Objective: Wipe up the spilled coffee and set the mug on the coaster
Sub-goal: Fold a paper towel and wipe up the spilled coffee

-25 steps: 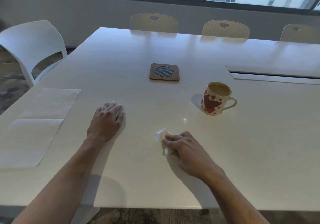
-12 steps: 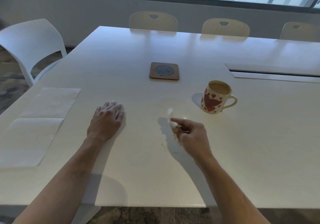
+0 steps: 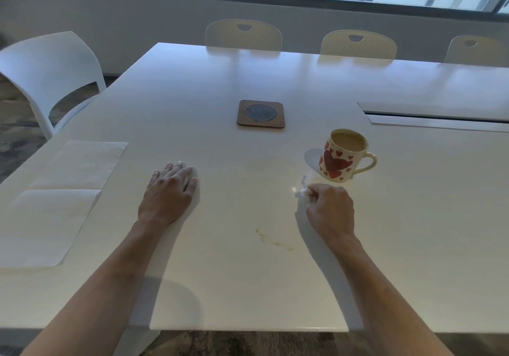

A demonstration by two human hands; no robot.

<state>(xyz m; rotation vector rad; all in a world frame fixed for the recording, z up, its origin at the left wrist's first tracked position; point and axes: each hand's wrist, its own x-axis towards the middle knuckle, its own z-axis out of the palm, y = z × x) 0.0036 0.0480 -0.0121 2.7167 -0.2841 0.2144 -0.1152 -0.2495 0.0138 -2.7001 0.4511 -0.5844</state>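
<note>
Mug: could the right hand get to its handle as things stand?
Probably yes. The right hand is just short of the mug with bare table between, but its fingers hold a tissue.

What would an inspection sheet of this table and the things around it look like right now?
Surface: white table, with a thin brownish coffee streak near the front edge.
Job's things: heart-patterned mug, full of coffee, stands on the bare table; wooden coaster sits empty, apart from the mug; small white tissue pinched in the right hand.
Clutter: two unfolded paper napkins lie flat at the left.
Hands: left hand flat on the table, open; right hand closed on the tissue, just in front of the mug.
Cables: nothing seen; a slot is set into the tabletop.
Surroundings: chairs, windows behind.
</note>
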